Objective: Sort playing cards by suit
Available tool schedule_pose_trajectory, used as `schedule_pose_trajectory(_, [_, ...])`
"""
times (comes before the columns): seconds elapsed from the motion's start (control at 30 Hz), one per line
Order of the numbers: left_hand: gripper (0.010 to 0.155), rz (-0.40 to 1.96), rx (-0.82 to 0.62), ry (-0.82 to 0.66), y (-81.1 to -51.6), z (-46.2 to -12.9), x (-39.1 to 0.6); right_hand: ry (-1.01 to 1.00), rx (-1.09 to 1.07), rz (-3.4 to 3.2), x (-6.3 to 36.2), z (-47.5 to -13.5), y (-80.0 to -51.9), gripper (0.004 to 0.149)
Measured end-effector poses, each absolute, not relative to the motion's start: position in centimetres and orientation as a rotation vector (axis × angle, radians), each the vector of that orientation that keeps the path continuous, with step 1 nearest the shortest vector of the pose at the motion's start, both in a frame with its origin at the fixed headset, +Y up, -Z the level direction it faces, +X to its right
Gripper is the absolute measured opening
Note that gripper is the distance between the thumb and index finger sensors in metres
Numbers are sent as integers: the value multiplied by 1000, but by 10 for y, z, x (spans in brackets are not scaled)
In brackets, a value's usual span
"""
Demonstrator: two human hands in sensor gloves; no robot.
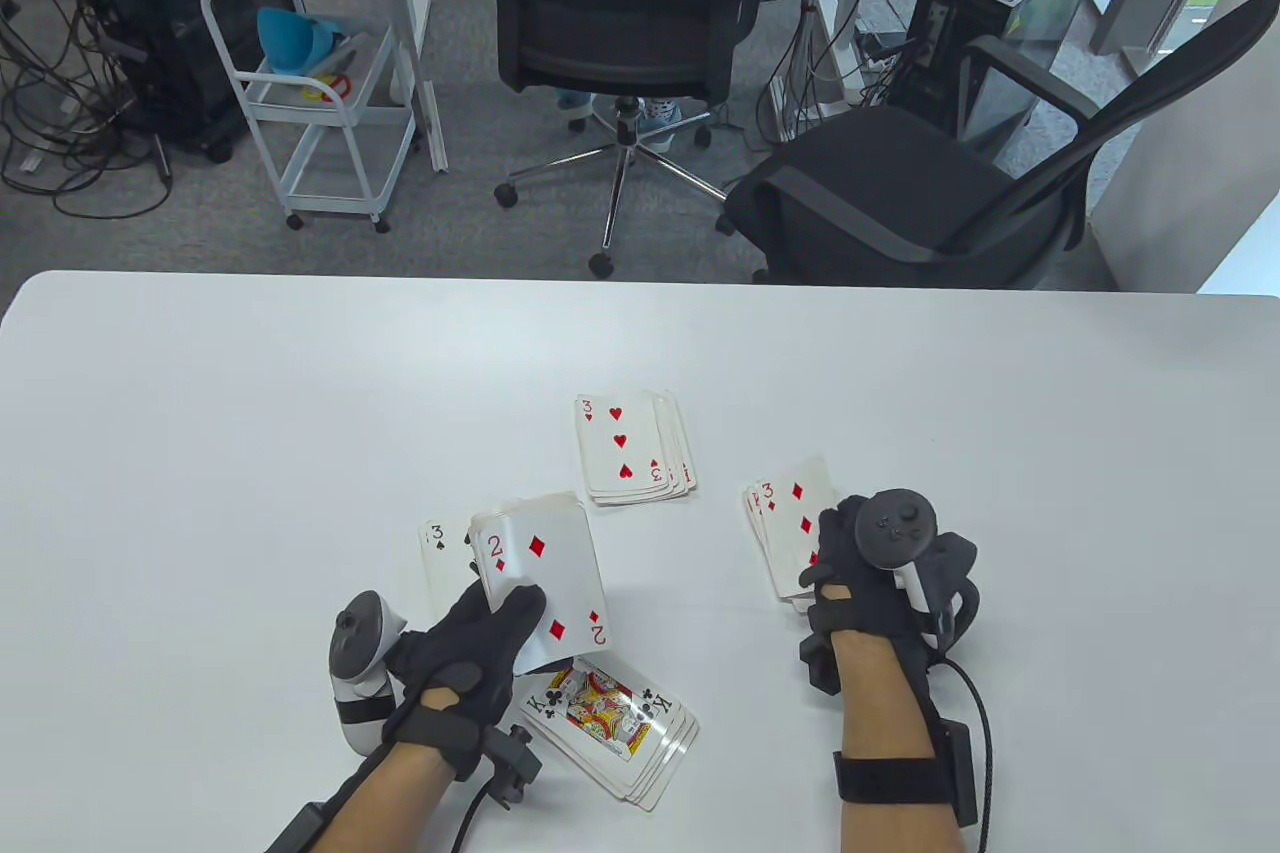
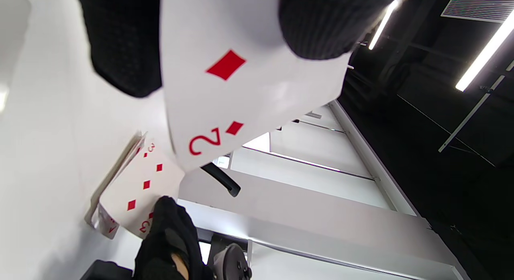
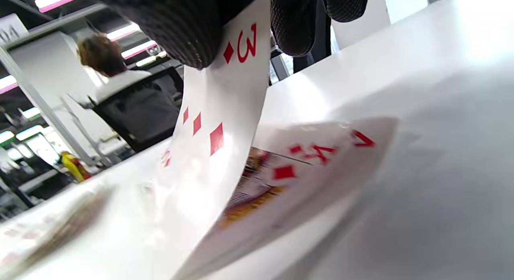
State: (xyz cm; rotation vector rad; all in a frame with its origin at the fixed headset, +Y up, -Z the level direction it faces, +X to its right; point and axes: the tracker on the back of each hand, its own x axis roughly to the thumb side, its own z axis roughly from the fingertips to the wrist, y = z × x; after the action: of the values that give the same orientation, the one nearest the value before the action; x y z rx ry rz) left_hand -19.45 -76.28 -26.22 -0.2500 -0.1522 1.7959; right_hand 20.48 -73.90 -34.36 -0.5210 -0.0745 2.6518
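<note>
My left hand (image 1: 500, 618) grips a stack of cards with the 2 of diamonds (image 1: 540, 573) face up on top, held above the table; in the left wrist view the thumb (image 2: 321, 23) lies across the 2 of diamonds (image 2: 241, 91). At the right, my right hand (image 1: 828, 558) pinches the 3 of diamonds (image 1: 795, 528) at the diamond pile. In the right wrist view the 3 of diamonds (image 3: 217, 123) is lifted at the held end, above a king of diamonds (image 3: 297, 171).
Three other face-up piles lie on the white table (image 1: 200, 453): hearts topped by a 3 (image 1: 622, 448), spades topped by a 3 (image 1: 443, 563) partly under the held stack, clubs topped by a king (image 1: 612, 723). Office chairs (image 1: 620, 13) stand beyond the far edge.
</note>
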Motion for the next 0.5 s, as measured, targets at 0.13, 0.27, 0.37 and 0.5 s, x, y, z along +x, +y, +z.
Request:
schedule_pose_trajectory(0.13, [52, 1794, -256, -153, -763, -262, -194, -101, -546, 2744, 197, -345, -741, 52])
schedule_pose_trajectory(0.27, [52, 1792, -261, -153, -763, -262, -194, -240, -442, 2732, 182, -338, -727, 58])
schedule_pose_trajectory(0.37, [52, 1789, -266, -150, -763, -262, -194, -295, -332, 2712, 166, -332, -715, 58])
schedule_pose_trajectory(0.5, [53, 1785, -262, -135, -763, -261, -194, -307, -66, 2455, 142, -325, -710, 58])
